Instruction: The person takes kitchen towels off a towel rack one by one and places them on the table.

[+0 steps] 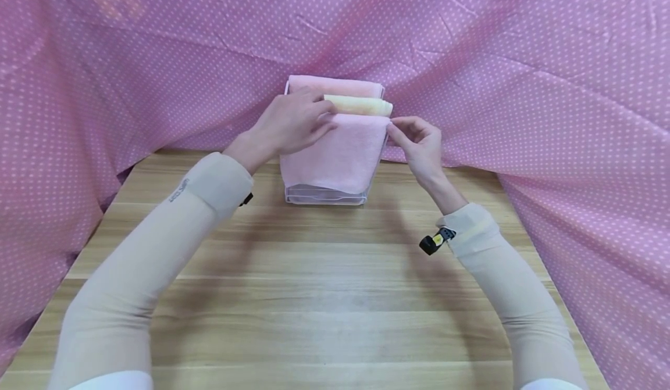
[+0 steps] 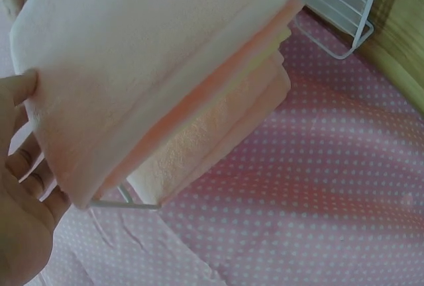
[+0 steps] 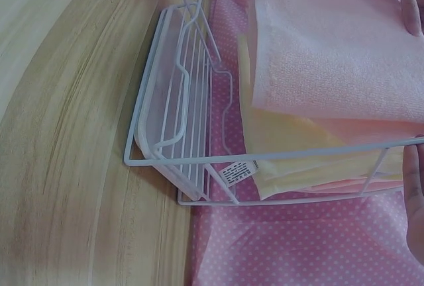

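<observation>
A white wire rack [image 1: 325, 197] stands at the far side of the table, with towels draped over it. The front pink towel [image 1: 335, 154] hangs over the rack's near side. Behind it are a yellow towel [image 1: 361, 105] and another pink towel [image 1: 335, 83]. My left hand [image 1: 293, 120] grips the front pink towel by its upper left part; the left wrist view shows the thumb [image 2: 25, 86] on its face. At the towel's upper right corner, my right hand [image 1: 419, 146] pinches the edge. Only part of that hand shows at the right wrist view's border.
Pink dotted cloth [image 1: 523, 58] hangs behind the rack and along both sides of the wooden table [image 1: 324, 297]. A small printed label [image 3: 237, 172] hangs near the yellow towel, low inside the rack. Black wrist cameras [image 1: 431, 243] sit on the sleeves.
</observation>
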`<action>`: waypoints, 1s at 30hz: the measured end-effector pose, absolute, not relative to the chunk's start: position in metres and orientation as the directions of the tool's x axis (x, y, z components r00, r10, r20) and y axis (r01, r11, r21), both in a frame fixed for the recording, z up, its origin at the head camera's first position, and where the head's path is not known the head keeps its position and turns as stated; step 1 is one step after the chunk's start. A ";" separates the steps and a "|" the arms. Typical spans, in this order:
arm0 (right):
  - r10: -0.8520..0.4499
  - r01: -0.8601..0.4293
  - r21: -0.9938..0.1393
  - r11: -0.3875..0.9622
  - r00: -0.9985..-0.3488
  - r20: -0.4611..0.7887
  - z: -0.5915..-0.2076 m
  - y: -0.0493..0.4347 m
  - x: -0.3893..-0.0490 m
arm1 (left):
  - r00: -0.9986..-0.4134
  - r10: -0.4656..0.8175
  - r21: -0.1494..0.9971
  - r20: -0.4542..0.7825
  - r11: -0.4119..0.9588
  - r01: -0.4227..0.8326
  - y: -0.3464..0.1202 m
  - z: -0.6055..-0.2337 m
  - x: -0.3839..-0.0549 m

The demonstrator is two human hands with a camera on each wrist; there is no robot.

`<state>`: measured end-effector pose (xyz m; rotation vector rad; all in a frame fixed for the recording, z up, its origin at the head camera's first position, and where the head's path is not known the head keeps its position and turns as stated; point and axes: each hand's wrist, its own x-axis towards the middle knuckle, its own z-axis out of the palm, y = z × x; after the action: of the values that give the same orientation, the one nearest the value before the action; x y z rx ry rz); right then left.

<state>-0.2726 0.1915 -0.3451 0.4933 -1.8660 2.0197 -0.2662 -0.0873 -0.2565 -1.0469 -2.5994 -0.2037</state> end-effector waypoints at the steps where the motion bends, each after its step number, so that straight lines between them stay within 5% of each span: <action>1: 0.020 -0.477 -0.875 -0.080 -0.879 0.477 -0.345 0.191 -0.273 | -0.676 0.646 0.013 0.355 0.720 0.694 -0.087 -0.257 -0.267; 30: 0.007 -0.465 -0.878 -0.117 -0.884 0.467 -0.347 0.190 -0.278 | -0.725 0.546 0.180 0.420 0.733 0.656 -0.093 -0.251 -0.273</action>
<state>-0.2780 0.1905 -0.3472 0.5068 -1.8386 2.0713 -0.2726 -0.0926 -0.2514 -0.9328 -2.5965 -0.4551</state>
